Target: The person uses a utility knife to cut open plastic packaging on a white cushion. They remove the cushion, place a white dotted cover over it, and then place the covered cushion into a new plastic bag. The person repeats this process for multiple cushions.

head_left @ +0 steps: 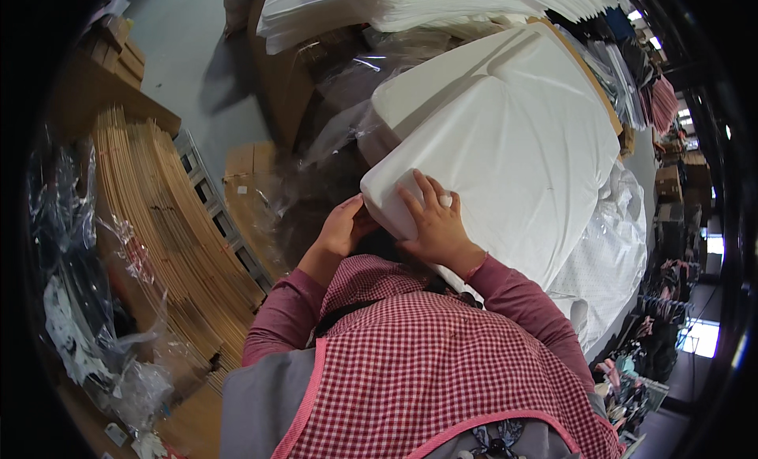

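Observation:
A large white cloth-covered slab (521, 135), smooth with soft creases, lies in front of me with one rounded corner pointing at my body. At that corner my left hand (339, 230) is closed on the edge of the cloth. Some of its fingers are hidden beneath the edge. My right hand (437, 226) rests on top of the slab just right of the corner, fingers spread and a pale band on one finger. Behind the near slab, a second white surface (418, 96) shows, partly covered by it.
Tall stacks of flat cardboard (170, 230) stand at the left, beside crumpled clear plastic (138, 388). White sheets (379, 5) are piled at the far side. A white translucent bag (604, 258) lies right of the slab. An open carton (280, 72) stands behind.

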### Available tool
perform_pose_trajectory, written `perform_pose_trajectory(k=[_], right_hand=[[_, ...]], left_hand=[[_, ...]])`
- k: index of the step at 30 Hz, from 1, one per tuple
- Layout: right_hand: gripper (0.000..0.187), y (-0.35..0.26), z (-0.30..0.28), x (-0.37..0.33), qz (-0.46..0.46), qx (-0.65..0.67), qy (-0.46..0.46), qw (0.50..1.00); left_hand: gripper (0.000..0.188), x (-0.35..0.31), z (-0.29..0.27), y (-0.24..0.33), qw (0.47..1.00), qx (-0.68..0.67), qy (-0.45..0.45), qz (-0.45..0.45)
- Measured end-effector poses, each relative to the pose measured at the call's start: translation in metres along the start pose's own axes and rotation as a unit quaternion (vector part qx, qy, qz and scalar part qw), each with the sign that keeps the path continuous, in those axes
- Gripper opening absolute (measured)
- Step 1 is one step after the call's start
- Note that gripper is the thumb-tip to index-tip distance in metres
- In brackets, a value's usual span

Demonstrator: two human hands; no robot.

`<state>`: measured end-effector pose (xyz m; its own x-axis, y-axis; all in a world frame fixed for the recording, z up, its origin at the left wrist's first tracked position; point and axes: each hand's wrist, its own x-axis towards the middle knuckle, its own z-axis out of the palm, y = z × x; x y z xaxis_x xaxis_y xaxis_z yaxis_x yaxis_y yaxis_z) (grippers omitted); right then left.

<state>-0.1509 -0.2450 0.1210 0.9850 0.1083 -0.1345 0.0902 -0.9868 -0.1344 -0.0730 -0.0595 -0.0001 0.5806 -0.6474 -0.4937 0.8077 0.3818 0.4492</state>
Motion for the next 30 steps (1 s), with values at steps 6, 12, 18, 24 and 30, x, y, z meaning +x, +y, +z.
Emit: perform_pose_trajectory(k=[6, 12, 18, 24, 30], right_hand=[[0.093, 0.005, -0.030, 0.023, 0.008, -0.049, 0.037, 0.998], [0.072, -0.011, -0.009, 0.071, -0.166, -0.032, -0.002, 0.986], [0.064, -0.022, 0.014, 0.088, -0.086, -0.048, -0.087, 0.991], [0.062, -0.036, 0.000, 0.081, -0.089, -0.035, -0.057, 0.994], [0.059, -0.045, -0.034, 0.072, -0.111, -0.044, 0.001, 0.993]], left_hand=[[0.050, -0.005, -0.007, -0.025, 0.987, -0.080, -0.106, 0.088], [0.047, 0.001, -0.026, -0.039, 0.987, -0.040, -0.111, 0.114], [0.036, 0.005, -0.033, -0.057, 0.989, -0.023, -0.053, 0.138], [0.035, 0.006, -0.021, -0.058, 0.974, 0.059, 0.045, 0.213], [0.050, -0.001, 0.007, -0.042, 0.944, 0.117, -0.034, 0.308]])
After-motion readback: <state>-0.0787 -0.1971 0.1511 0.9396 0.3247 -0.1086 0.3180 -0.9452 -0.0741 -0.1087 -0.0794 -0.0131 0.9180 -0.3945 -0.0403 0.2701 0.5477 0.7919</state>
